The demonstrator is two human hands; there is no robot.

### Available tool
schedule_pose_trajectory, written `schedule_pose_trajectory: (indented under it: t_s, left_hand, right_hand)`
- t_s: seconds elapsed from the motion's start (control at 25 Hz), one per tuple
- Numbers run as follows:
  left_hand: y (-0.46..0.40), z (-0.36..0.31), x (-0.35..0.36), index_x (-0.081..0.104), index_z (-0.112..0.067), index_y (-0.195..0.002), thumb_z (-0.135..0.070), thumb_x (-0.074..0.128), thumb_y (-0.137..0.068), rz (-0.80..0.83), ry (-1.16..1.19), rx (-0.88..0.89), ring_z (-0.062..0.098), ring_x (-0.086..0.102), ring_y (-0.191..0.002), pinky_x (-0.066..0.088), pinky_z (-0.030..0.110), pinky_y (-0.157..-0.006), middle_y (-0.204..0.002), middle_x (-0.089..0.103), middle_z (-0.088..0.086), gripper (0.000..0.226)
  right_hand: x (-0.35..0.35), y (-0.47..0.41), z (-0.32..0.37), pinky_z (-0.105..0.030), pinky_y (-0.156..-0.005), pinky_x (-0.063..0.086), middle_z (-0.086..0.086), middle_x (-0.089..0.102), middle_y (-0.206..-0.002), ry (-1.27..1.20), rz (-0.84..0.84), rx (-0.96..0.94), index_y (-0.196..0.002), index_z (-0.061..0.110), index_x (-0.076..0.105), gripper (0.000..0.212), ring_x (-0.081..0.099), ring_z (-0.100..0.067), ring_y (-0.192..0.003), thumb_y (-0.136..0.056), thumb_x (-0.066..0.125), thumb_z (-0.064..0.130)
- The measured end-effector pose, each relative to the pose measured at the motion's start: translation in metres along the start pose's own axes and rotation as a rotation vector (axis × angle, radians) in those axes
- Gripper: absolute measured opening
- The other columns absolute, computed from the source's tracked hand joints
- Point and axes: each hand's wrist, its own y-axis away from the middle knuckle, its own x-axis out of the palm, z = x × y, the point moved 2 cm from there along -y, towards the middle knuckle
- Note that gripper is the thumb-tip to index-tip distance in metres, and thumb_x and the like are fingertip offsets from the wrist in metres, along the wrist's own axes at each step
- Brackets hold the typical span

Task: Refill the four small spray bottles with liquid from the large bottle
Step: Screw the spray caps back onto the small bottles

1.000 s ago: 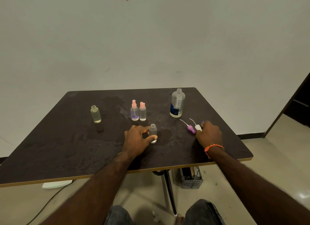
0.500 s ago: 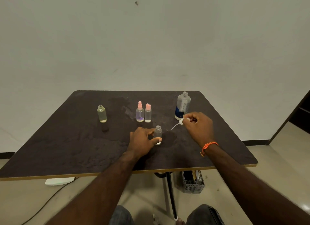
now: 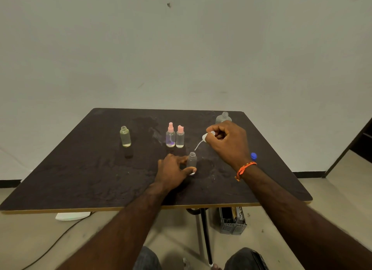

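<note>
My left hand grips a small clear uncapped spray bottle standing at the table's middle front. My right hand pinches a white spray head, held in the air with its thin dip tube slanting down toward that bottle's open mouth. Two small bottles with pink spray tops stand side by side behind. Another uncapped small bottle with yellowish liquid stands to the left. The large clear bottle stands uncapped at the back right, mostly hidden behind my right hand.
A blue cap lies on the dark table just right of my right wrist. Wet patches show on the tabletop. Under the table stand a grey slotted basket and the table leg; a cable runs across the floor.
My right hand picked the white spray head up from the table at the right and carried it left and up, over the bottle that my left hand holds. The left hand stayed put.
</note>
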Motion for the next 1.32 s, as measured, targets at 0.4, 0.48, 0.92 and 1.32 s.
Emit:
schedule_pose_trajectory:
  t_s: [0.4, 0.48, 0.92, 1.32]
  left_hand:
    - [0.001, 0.001, 0.002, 0.073, -0.036, -0.127, -0.053, 0.080, -0.085, -0.044, -0.020, 0.015, 0.011, 0.065, -0.116, 0.043, 0.056, -0.111, -0.115, 0.077, -0.016, 0.046]
    - [0.002, 0.002, 0.002, 0.074, -0.039, -0.124, -0.054, 0.079, -0.085, -0.048, -0.025, 0.029, 0.010, 0.065, -0.112, 0.043, 0.055, -0.108, -0.111, 0.077, -0.019, 0.042]
    - [0.005, 0.001, 0.002, 0.074, -0.036, -0.122, -0.056, 0.074, -0.089, -0.066, -0.090, 0.057, 0.010, 0.055, -0.106, 0.040, 0.043, -0.098, -0.104, 0.073, -0.016, 0.038]
    - [0.006, 0.002, 0.003, 0.074, -0.033, -0.114, -0.058, 0.072, -0.090, -0.069, -0.126, 0.062, 0.010, 0.051, -0.105, 0.037, 0.040, -0.093, -0.100, 0.069, -0.016, 0.034]
  right_hand:
    - [0.029, 0.001, -0.003, -0.029, -0.073, 0.058, 0.008, 0.071, -0.088, 0.079, 0.296, 0.019, -0.088, 0.019, 0.078, 0.011, 0.064, -0.007, -0.078, -0.081, 0.071, 0.023]
    - [0.033, -0.001, -0.001, -0.030, -0.074, 0.058, 0.009, 0.070, -0.088, 0.083, 0.286, 0.014, -0.087, 0.019, 0.078, 0.010, 0.064, -0.008, -0.079, -0.080, 0.071, 0.023]
    - [0.058, -0.003, -0.019, -0.031, -0.074, 0.057, 0.007, 0.072, -0.078, 0.109, 0.490, 0.233, -0.087, 0.020, 0.076, 0.017, 0.066, -0.008, -0.075, -0.084, 0.076, 0.036]
    - [0.062, 0.017, -0.026, -0.033, -0.101, 0.051, 0.002, 0.067, -0.125, -0.063, 0.511, 0.232, -0.144, 0.030, 0.042, 0.065, 0.063, -0.012, -0.115, -0.088, 0.072, 0.022]
